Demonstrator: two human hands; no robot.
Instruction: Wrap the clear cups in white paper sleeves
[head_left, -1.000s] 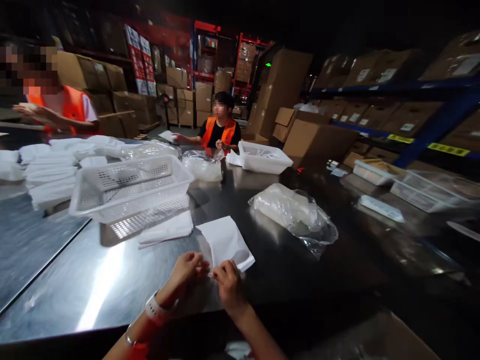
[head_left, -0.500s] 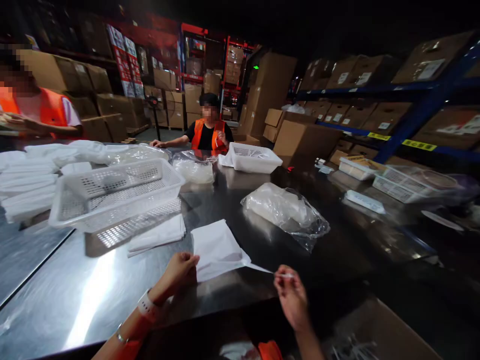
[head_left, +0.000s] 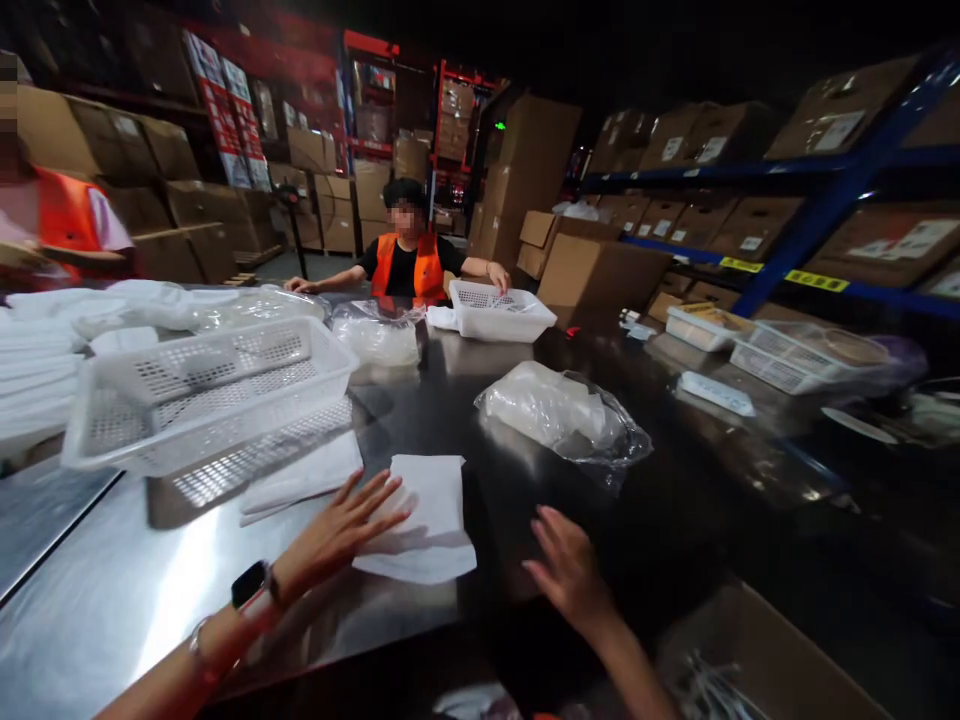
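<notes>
A flat white pouch (head_left: 424,515) lies on the steel table (head_left: 150,590) in front of me. My left hand (head_left: 341,530) rests open on the pouch's left edge, fingers spread, a watch on the wrist. My right hand (head_left: 566,570) hovers open just right of the pouch, above the dark part of the table, holding nothing that I can see.
A white slotted basket (head_left: 202,395) stands at left with flat white pouches (head_left: 300,480) beside it. A clear bag of white goods (head_left: 559,415) lies ahead. Two people in orange vests work across the table, one by a second basket (head_left: 499,310). A cardboard box (head_left: 757,665) sits at lower right.
My right hand pulled a thin strip off the pouch to the right, then let it go and opened. My left hand flattened onto the pouch, which now lies folded over.
</notes>
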